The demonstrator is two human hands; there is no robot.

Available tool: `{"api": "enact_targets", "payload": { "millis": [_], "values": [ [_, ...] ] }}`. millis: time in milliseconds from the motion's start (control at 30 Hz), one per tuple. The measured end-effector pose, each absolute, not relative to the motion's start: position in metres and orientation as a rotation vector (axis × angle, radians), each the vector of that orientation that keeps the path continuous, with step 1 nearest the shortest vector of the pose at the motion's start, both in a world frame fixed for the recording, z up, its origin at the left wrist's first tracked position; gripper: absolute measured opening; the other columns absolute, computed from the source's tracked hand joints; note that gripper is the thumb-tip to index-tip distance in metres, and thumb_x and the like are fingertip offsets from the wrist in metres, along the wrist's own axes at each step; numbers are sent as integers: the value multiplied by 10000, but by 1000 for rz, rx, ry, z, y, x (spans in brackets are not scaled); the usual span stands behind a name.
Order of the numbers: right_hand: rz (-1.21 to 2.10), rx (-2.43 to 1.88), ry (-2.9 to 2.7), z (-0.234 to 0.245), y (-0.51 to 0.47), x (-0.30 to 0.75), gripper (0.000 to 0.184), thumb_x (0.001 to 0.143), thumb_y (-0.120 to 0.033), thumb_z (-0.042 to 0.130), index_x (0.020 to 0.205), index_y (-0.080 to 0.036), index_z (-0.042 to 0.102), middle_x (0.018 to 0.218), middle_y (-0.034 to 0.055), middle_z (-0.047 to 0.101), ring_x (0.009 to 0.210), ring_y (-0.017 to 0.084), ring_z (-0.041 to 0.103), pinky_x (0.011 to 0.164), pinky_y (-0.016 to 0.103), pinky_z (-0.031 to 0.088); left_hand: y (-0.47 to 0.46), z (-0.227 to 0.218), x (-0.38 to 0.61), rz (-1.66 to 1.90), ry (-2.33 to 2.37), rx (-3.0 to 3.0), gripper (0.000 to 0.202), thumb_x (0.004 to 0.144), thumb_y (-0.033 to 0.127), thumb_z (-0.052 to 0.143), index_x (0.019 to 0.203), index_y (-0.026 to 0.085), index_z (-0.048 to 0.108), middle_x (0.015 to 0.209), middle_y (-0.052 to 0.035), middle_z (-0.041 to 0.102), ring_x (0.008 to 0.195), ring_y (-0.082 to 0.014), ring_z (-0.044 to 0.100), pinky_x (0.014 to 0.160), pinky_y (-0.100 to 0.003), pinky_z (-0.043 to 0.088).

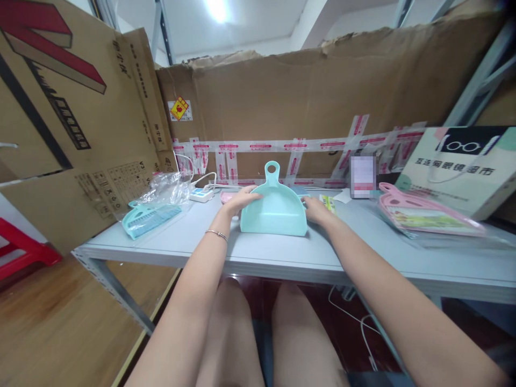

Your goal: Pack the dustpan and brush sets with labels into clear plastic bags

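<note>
Head view is showing a mint-green dustpan at the middle of the bench, its ringed handle pointing upward against the cardboard wall; whether its lower edge is touching the surface is hard to tell. The left hand is pinching the pan's left side, its grip closed on the rim, with some fingers disappearing behind. The right hand is touching the right side, but its fingertips are hiding behind the edge, so I cannot tell whether that grip is pinching or merely resting. Behind the left hand a pink object is showing only partly; beside the right, a yellow-green packet is peeking out. Crinkled, glaring plastic is blurring a bagged blue set at left. Pixelation is masking an upright panel, and the frame is cutting off a red stool.
</note>
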State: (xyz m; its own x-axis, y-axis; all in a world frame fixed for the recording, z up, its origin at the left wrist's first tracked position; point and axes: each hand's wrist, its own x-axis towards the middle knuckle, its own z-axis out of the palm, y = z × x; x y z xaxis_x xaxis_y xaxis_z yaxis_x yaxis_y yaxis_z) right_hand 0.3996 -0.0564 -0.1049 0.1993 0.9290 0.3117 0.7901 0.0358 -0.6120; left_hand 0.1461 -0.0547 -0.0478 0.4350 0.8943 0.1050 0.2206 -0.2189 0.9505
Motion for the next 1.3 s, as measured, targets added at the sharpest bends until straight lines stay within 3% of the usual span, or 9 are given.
{"api": "enact_targets", "payload": {
  "millis": [200,400,633,733,900,1000,1100,1300],
  "values": [
    [131,-1753,-1628,-100,-62,399,154,640,-128,619,785,-173,648,818,95,661,814,250,585,733,328,404,-61,-44,149,856,987,1675,338,688,226,608,1021,173,639,977,-41,687,825,-173,617,730,-271,479],
    [-51,-1533,-1412,-76,-69,401,35,725,-221,564,735,-191,579,722,28,609,710,183,553,693,294,412,-61,-42,148,871,956,1655,416,671,175,591,1083,194,640,963,-20,696,857,-173,618,784,-284,480],
    [-268,-1013,-774,-36,-82,427,283,794,-406,539,673,-251,336,689,0,409,662,155,461,686,328,426,-58,-43,146,919,1004,1645,377,669,143,566,1029,185,671,931,-12,698,833,-166,614,787,-281,468],
    [-79,-767,-772,-16,-94,427,310,826,-471,502,698,-264,309,662,-24,371,596,138,464,609,313,428,-60,-43,147,915,1027,1636,368,669,131,570,1015,193,677,936,-12,703,831,-169,619,753,-268,472],
    [453,-868,-1240,-6,-103,376,350,713,-524,635,698,-226,452,544,-46,425,446,120,441,423,272,379,-59,-46,149,914,1036,1616,354,731,223,592,1076,196,664,970,-39,710,826,-182,633,733,-278,481],
    [457,-968,-1425,-18,-97,336,362,705,-536,631,673,-206,485,548,-32,477,487,127,458,472,274,389,-55,-49,151,946,1009,1591,427,782,447,584,1100,173,659,1038,-79,698,915,-214,633,789,-303,482],
    [184,-1093,-1507,-34,-88,314,322,780,-492,562,662,-203,484,583,-11,500,565,146,466,591,300,400,-54,-50,153,974,907,1582,568,778,594,536,1098,142,663,1050,-106,692,975,-236,620,843,-327,467],
    [-339,-1254,-1521,-49,-78,312,290,857,-467,480,763,-195,517,898,105,547,880,245,492,831,376,383,-62,-47,154,926,866,1894,507,682,498,693,1045,145,670,1035,-66,676,958,-216,590,815,-288,433]
  ]
}}
